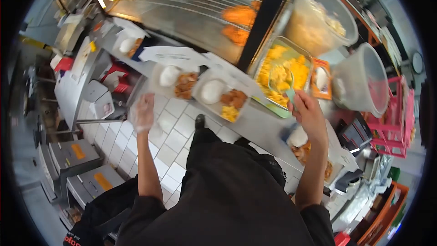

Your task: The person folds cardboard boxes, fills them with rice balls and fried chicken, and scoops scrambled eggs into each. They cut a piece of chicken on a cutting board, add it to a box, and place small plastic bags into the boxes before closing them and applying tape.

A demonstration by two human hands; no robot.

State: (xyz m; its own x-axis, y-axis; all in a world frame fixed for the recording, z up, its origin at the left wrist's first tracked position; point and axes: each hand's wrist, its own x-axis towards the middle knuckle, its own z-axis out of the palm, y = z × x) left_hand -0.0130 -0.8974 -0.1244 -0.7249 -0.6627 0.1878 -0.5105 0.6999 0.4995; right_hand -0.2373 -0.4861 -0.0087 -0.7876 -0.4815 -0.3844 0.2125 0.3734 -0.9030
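Observation:
My right hand [306, 109] grips the green handle of a serving spoon [290, 94]. The spoon's bowl is in a metal tray of yellow scrambled egg [298, 66] and has egg in it. My left hand [144, 111], in a clear loose plastic glove, hangs over the floor in front of the counter, slightly blurred, its fingers loosely extended and nothing visible in them. Between my hands, one open box [211, 91] holds a white rice mound, brown meat pieces and yellow egg. Left of it, another open box [169, 76] holds rice and brown meat.
A heated glass cabinet [168, 4] with fried pieces stands behind the counter. Clear tubs [359, 79] and an orange packet [321, 79] sit right of the egg tray. More food boxes lie at far left and by my right forearm. A pink crate [395, 118] stands at right.

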